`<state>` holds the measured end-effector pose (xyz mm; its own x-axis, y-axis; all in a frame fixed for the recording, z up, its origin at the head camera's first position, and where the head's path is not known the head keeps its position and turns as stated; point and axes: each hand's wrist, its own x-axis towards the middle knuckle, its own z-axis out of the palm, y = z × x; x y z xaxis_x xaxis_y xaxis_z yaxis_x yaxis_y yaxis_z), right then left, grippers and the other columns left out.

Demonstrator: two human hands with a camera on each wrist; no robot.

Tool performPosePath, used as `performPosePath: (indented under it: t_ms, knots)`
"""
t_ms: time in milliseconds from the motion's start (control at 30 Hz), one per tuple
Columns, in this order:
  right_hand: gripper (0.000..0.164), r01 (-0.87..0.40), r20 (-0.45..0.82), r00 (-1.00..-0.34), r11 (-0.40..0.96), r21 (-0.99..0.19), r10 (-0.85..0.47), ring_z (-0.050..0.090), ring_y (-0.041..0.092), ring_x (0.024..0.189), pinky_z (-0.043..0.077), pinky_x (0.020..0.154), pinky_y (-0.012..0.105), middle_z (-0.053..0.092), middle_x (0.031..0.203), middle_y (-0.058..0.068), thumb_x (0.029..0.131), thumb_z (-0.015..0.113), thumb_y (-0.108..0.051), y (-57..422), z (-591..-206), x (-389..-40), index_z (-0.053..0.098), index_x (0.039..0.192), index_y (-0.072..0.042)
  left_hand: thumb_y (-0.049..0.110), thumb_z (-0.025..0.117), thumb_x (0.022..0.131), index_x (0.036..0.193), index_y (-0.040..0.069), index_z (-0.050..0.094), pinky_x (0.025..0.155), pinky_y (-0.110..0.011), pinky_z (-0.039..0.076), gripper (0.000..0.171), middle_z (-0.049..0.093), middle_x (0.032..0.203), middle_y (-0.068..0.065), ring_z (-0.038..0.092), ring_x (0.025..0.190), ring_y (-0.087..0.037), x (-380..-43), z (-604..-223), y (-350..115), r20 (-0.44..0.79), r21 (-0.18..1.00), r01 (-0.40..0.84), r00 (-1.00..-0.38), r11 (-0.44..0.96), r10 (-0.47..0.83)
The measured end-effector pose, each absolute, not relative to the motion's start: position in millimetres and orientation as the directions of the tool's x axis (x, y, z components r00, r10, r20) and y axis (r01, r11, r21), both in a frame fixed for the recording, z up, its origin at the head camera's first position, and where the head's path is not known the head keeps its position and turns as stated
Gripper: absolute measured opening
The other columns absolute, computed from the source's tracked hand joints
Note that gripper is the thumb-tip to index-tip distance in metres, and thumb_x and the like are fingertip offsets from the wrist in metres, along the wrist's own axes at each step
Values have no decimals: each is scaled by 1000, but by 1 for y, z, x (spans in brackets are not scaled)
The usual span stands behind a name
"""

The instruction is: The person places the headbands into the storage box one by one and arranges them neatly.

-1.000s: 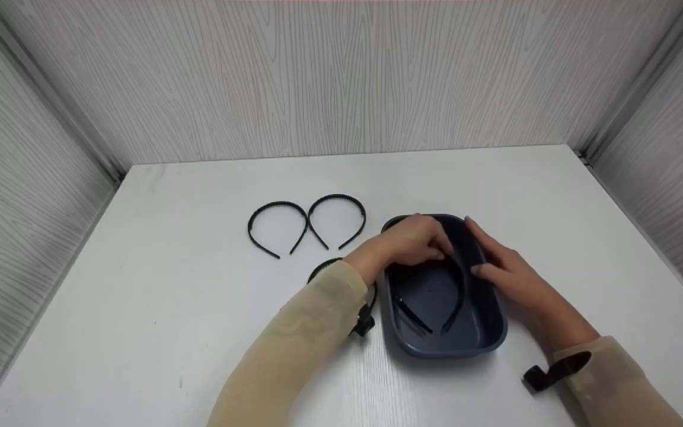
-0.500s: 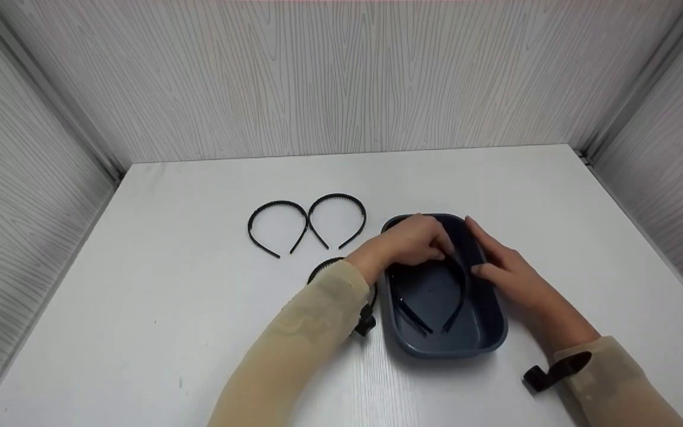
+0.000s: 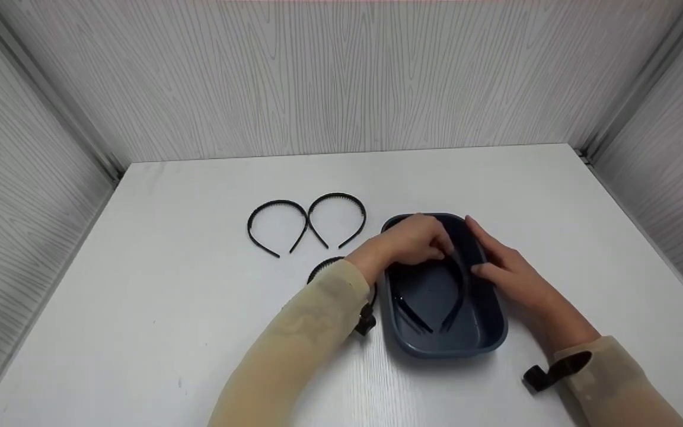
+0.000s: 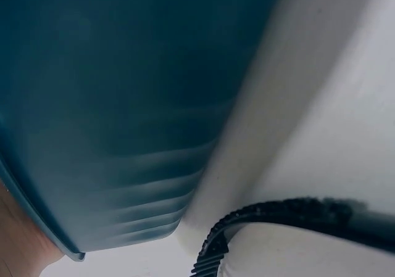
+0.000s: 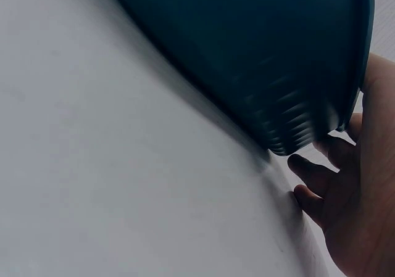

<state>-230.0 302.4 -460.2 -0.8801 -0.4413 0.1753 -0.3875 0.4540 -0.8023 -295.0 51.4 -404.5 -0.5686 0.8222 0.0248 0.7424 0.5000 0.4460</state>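
Black headband [image 3: 458, 296] lay in tub [image 3: 448, 353], right of centre, tips toward frame bottom, long axis near-vertical. Left hand [image 3: 417, 240] was nearer, covering its upper end; couldn't tell if pinching. Right hand [image 3: 510, 273] gripped the right rim.

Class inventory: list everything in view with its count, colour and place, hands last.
Table: one, white, underneath.
Walls: three, pale grey, behind, left and right.
Bin: one, dark blue, right of centre.
Touching headbands: two, black, back left of the bin.
Half-hidden headband: one, black, just left of the bin.
Headband inside: at least one, black, in the bin.
Wrist devices: two, black, one per wrist.
Sleeves: two, beige, one per forearm.
Left hand: one, bare, inside the bin.
Right hand: one, bare, against the bin's right rim.
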Motion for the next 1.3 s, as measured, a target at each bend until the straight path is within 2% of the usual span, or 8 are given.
performPosePath:
  t_ms: [267,667,833,1133,1300]
  knots:
    - [81,-370,155,-887,469,-802,-435,21,25,159,24,115,12,22,174,-6,104,57,-8,302,-458,-229,19,171,-33,11,75,101,121,18,83,93,-18,48,22,79,113,5,68,103,-7,-294,-404,51,26,453,738,-572,500,820]
    - [78,-407,193,-875,459,-790,-443,22,28,159,24,114,9,23,174,0,105,58,-8,300,-455,-227,21,171,-28,11,75,101,121,17,82,92,-20,49,22,79,112,3,68,101,-8,-294,-404,50,33,455,744,-563,489,826]
    - [79,-403,192,-872,439,-803,-450,22,27,159,25,114,10,23,174,-1,105,58,-7,300,-456,-227,21,171,-31,9,76,100,123,16,81,93,-20,50,25,78,115,3,69,105,-9,-290,-401,48,26,470,728,-576,499,817]
    - [79,-407,194,-871,442,-799,-451,24,27,158,25,114,10,24,174,0,104,58,-6,300,-457,-228,21,171,-28,10,76,100,130,11,78,95,-19,50,30,74,127,-3,68,113,-13,-285,-374,34,90,514,708,-606,485,790]
    - [79,-421,209,-872,456,-784,-443,24,29,158,23,115,11,26,174,1,104,60,-7,300,-457,-228,23,171,-27,12,75,101,127,11,79,97,-22,50,27,74,126,-5,68,114,-17,-284,-352,14,154,554,694,-629,461,762]
